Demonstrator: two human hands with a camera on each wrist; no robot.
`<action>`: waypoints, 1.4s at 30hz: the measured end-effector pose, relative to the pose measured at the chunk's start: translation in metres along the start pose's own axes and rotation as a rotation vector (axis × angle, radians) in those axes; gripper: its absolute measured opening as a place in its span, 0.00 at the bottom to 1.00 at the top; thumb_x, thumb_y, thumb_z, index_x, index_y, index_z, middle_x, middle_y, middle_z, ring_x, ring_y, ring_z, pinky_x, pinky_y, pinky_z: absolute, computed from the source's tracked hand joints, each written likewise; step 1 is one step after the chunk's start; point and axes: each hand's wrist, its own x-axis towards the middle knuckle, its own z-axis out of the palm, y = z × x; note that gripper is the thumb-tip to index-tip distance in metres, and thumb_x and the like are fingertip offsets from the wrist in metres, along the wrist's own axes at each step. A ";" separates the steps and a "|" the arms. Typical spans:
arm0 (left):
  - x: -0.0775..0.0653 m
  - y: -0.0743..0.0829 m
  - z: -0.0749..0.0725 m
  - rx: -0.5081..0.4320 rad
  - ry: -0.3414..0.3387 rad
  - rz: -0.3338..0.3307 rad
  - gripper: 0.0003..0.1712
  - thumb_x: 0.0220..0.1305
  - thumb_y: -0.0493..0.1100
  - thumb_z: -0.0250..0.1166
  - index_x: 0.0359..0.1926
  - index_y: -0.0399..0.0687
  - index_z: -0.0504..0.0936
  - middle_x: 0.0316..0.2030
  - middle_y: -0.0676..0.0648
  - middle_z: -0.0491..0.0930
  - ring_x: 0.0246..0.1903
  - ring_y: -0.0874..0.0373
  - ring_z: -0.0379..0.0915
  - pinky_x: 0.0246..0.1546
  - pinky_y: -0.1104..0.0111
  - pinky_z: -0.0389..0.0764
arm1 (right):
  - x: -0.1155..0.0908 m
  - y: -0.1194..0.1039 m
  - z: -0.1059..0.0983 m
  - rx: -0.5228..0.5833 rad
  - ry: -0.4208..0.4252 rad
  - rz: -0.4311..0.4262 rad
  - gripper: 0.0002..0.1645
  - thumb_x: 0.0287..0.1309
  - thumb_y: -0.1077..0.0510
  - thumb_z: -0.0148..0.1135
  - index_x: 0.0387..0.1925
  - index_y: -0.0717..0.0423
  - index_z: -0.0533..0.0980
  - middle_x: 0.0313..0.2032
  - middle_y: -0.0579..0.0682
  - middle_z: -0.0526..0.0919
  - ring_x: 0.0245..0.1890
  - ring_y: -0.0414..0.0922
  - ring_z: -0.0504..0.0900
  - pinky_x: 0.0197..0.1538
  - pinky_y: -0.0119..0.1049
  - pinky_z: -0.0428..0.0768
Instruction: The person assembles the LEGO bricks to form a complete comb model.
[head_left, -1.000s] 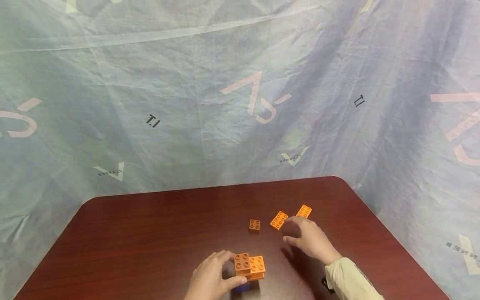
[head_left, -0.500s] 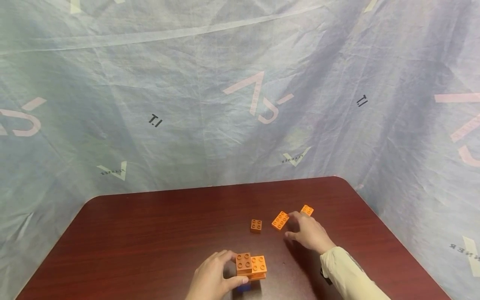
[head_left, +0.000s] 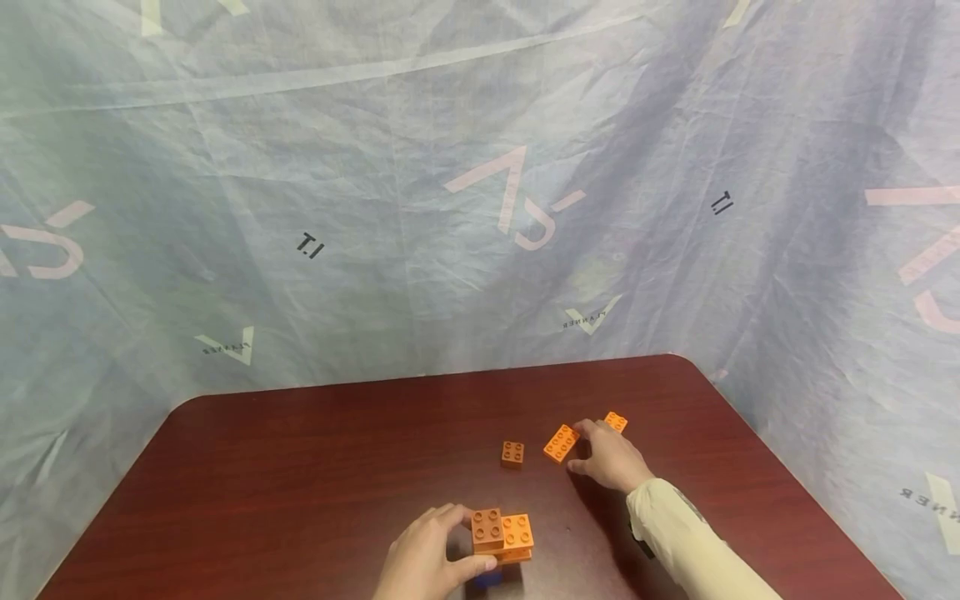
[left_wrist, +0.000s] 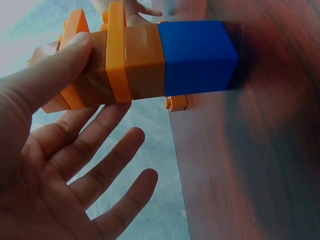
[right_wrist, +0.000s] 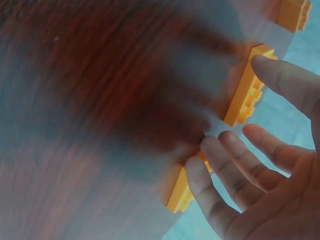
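My left hand (head_left: 429, 550) grips a stacked tower of toy building bricks near its top, thumb on one side and fingers behind. The tower has a blue brick (left_wrist: 197, 57) at the bottom, with brown bricks (left_wrist: 144, 61) and thin orange bricks (left_wrist: 116, 50) above it. Its blue end is down close to the table. Over on the right, my right hand (head_left: 613, 458) reaches low over the table, fingers spread and relaxed. Its thumb and fingertip are right at the edge of an orange eight-stud brick (head_left: 561, 443). A second orange brick (head_left: 616, 421) lies behind the hand, partly hidden.
A brown four-stud brick (head_left: 512, 454) sits left of the orange ones. The dark red wooden table (head_left: 300, 467) has rounded far corners. Grey printed cloth (head_left: 390, 208) hangs behind it and along both sides.
My right hand has shifted slightly forward and left, closer to the orange eight-stud brick, covering part of the second orange brick. My left hand and the tower have stayed in place.
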 end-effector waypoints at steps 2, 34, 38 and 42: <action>0.000 0.000 0.000 0.002 0.000 0.002 0.26 0.53 0.57 0.78 0.48 0.48 0.84 0.48 0.44 0.84 0.45 0.42 0.80 0.41 0.42 0.81 | 0.002 0.002 0.002 0.003 0.002 0.005 0.36 0.51 0.59 0.79 0.60 0.63 0.75 0.59 0.67 0.77 0.59 0.66 0.76 0.58 0.65 0.75; 0.000 -0.001 0.002 -0.012 -0.011 -0.011 0.24 0.53 0.57 0.79 0.46 0.51 0.84 0.45 0.46 0.84 0.42 0.45 0.79 0.38 0.43 0.81 | 0.011 0.005 0.005 -0.034 -0.028 -0.068 0.24 0.49 0.57 0.81 0.46 0.58 0.78 0.40 0.52 0.77 0.42 0.51 0.77 0.48 0.52 0.79; 0.001 -0.001 0.001 -0.020 -0.025 -0.022 0.24 0.54 0.56 0.79 0.46 0.50 0.84 0.46 0.45 0.84 0.43 0.44 0.80 0.39 0.42 0.81 | 0.009 0.004 0.005 -0.040 -0.022 -0.070 0.27 0.49 0.54 0.81 0.49 0.58 0.80 0.44 0.54 0.79 0.47 0.54 0.78 0.50 0.55 0.80; 0.002 0.000 -0.001 -0.025 -0.031 -0.031 0.24 0.53 0.55 0.79 0.46 0.49 0.84 0.46 0.44 0.84 0.44 0.43 0.80 0.40 0.41 0.80 | 0.006 0.004 0.005 -0.039 -0.007 -0.111 0.29 0.48 0.53 0.81 0.53 0.53 0.83 0.45 0.53 0.79 0.46 0.53 0.78 0.47 0.54 0.80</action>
